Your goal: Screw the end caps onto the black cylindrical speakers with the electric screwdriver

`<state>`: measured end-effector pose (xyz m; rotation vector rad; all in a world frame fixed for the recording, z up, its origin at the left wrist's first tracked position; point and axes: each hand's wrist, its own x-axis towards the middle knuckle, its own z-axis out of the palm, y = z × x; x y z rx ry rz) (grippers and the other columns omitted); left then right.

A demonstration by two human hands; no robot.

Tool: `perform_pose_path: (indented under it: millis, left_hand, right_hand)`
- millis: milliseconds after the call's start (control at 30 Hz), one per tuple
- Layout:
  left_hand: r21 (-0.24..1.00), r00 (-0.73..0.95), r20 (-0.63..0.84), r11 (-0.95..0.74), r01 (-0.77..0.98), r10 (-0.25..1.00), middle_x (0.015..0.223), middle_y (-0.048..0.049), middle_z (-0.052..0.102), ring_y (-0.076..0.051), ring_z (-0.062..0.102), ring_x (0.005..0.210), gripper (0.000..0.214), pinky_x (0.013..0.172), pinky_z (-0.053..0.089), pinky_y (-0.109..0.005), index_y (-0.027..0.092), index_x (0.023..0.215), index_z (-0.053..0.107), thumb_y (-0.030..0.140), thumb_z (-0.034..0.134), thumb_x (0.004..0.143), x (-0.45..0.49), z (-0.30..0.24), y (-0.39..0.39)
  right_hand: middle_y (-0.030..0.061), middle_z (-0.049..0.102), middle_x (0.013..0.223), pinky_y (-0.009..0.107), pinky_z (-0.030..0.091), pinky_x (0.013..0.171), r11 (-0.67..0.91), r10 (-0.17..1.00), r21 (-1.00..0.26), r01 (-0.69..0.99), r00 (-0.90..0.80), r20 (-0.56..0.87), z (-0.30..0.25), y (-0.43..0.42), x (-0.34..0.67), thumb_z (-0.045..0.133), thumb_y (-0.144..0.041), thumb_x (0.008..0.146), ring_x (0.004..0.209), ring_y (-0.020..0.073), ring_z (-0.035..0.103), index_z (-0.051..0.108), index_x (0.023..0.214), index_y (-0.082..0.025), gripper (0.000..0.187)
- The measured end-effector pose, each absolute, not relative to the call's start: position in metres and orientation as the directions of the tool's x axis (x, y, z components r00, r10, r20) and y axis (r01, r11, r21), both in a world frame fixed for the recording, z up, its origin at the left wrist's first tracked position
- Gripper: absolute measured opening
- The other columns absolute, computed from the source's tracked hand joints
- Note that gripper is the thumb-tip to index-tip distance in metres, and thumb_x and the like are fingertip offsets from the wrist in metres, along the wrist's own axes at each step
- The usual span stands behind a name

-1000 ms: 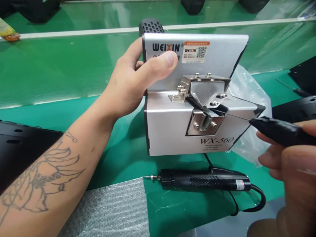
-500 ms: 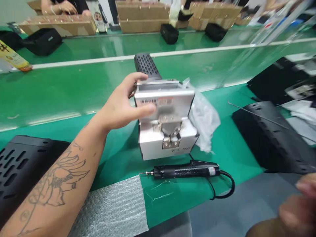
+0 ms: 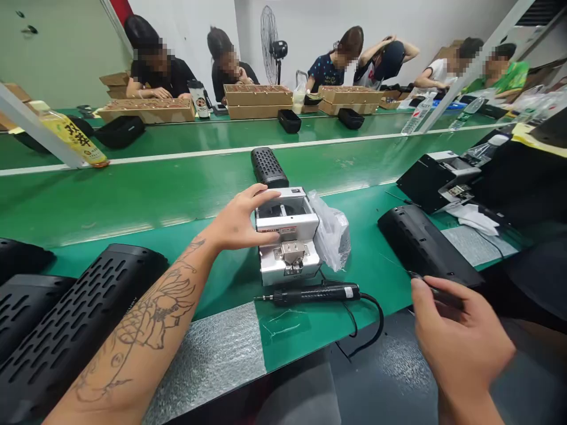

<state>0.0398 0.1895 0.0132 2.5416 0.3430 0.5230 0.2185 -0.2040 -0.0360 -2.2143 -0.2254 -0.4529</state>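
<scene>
My left hand (image 3: 241,222) grips the left side of a silver screw feeder (image 3: 287,224), thumb across its front and fingers over the top. A metal bracket sits on the feeder's front, and its top is an open hopper. At the lower right, my right hand (image 3: 460,330) is closed around a thin dark tool (image 3: 443,297), its narrow tip pointing left. Most of that tool is hidden by the fingers. Just in front of the feeder lies a black electric screwdriver (image 3: 314,294), bit to the left, cable curling off to the right.
A crumpled clear plastic bag (image 3: 332,233) leans beside the feeder. Perforated black covers (image 3: 97,313) lie at left, another black cover (image 3: 425,248) at right. Bubble wrap (image 3: 221,348) hangs over the front edge. A second feeder (image 3: 438,180) stands far right. Several people sit across the green bench.
The view has tilted up and drawn back, bringing people into sight. My right hand has come from a blur at the lower right edge into clear view. My left hand stays on the feeder.
</scene>
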Motion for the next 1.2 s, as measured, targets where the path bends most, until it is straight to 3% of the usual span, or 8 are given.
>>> perform_pose_path:
  millis: [200, 367, 500, 667, 933, 1067, 1133, 1200]
  left_hand:
    - [0.393, 0.913, 0.308, -0.91, 0.133, 0.267, 0.185, -0.0186, 0.042, -0.047, 0.049, 0.17, 0.09, 0.139, 0.045, -0.07, 0.031, 0.171, 0.066, 0.05, 0.09, 0.087, 0.03, 0.009, 0.178]
    - [0.246, 0.943, 0.203, -0.946, 0.212, 0.264, 0.19, -0.0218, 0.036, -0.051, 0.032, 0.18, 0.101, 0.148, 0.015, -0.079, 0.03, 0.182, 0.057, 0.047, 0.091, 0.087, 0.025, 0.019, 0.161]
    - [0.088, 0.969, 0.014, -0.965, 0.246, 0.248, 0.2, -0.0166, 0.02, -0.051, 0.005, 0.188, 0.107, 0.149, -0.003, -0.076, 0.033, 0.187, 0.052, 0.054, 0.09, 0.089, 0.037, 0.041, 0.151]
    - [0.087, 0.952, -0.123, -0.953, 0.29, 0.279, 0.199, -0.0197, 0.022, -0.045, 0.025, 0.184, 0.133, 0.151, 0.01, -0.066, 0.03, 0.197, 0.025, 0.07, 0.091, 0.088, 0.058, 0.06, 0.144]
    - [0.052, 0.928, -0.195, -0.941, 0.334, 0.319, 0.181, -0.0205, 0.045, -0.044, 0.053, 0.16, 0.138, 0.134, 0.044, -0.056, 0.035, 0.193, 0.033, 0.078, 0.095, 0.079, 0.089, 0.076, 0.142]
    - [-0.042, 0.944, -0.112, -0.951, 0.307, 0.31, 0.188, -0.024, 0.037, -0.049, 0.044, 0.169, 0.131, 0.139, 0.035, -0.064, 0.033, 0.19, 0.041, 0.065, 0.101, 0.078, 0.088, 0.079, 0.128]
    - [-0.064, 0.969, 0.14, -0.975, 0.214, 0.204, 0.181, -0.0262, 0.046, -0.049, 0.048, 0.165, 0.095, 0.135, 0.038, -0.063, 0.021, 0.176, 0.06, 0.055, 0.092, 0.093, 0.074, 0.065, 0.107]
    - [-0.01, 0.954, 0.29, -0.996, 0.086, 0.079, 0.15, -0.024, 0.069, -0.039, 0.068, 0.136, 0.045, 0.115, 0.054, -0.052, 0.012, 0.144, 0.077, 0.039, 0.068, 0.11, 0.052, 0.037, 0.078]
  right_hand:
    - [0.012, 0.085, 0.123, 0.05, 0.06, 0.101, -0.623, 0.312, -0.663, 0.415, 0.909, 0.276, -0.077, -0.179, 0.277, 0.061, -0.068, 0.085, 0.096, 0.0289, 0.077, 0.091, 0.113, -0.023, 0.061]
    - [0.015, 0.084, 0.132, 0.059, 0.059, 0.108, -0.63, 0.446, -0.608, 0.483, 0.866, 0.226, -0.105, -0.163, 0.31, 0.051, -0.064, 0.089, 0.122, 0.0398, 0.078, 0.089, 0.112, -0.02, 0.062]
    - [0.0185, 0.08, 0.138, 0.061, 0.054, 0.121, -0.548, 0.485, -0.515, 0.659, 0.752, 0.447, -0.11, -0.162, 0.29, 0.053, -0.062, 0.099, 0.136, 0.0425, 0.073, 0.086, 0.116, -0.015, 0.06]
    - [0.0055, 0.079, 0.113, 0.035, 0.056, 0.101, -0.292, 0.513, -0.262, 0.92, 0.382, 0.769, -0.109, -0.158, 0.217, 0.058, -0.039, 0.121, 0.108, 0.0214, 0.073, 0.076, 0.117, -0.019, 0.027]
    - [0.0076, 0.078, 0.116, 0.035, 0.059, 0.092, -0.198, 0.63, -0.218, 0.956, 0.294, 0.719, -0.143, -0.137, 0.146, 0.052, -0.045, 0.125, 0.106, 0.0217, 0.076, 0.077, 0.114, -0.022, 0.036]
    - [0.0127, 0.082, 0.122, 0.045, 0.062, 0.09, -0.528, 0.752, -0.337, 0.78, 0.613, 0.241, -0.129, -0.127, 0.139, 0.044, -0.052, 0.122, 0.107, 0.0333, 0.082, 0.076, 0.151, -0.024, 0.052]
    - [0.0125, 0.084, 0.131, 0.047, 0.062, 0.091, -0.723, 0.686, -0.277, 0.634, 0.708, -0.168, -0.104, -0.123, 0.138, 0.038, -0.056, 0.124, 0.113, 0.0369, 0.084, 0.059, 0.175, -0.029, 0.062]
    - [0.0126, 0.083, 0.136, 0.048, 0.061, 0.096, -0.775, 0.626, -0.179, 0.605, 0.699, -0.346, -0.078, -0.12, 0.139, 0.037, -0.061, 0.125, 0.12, 0.0393, 0.084, 0.046, 0.185, -0.031, 0.068]
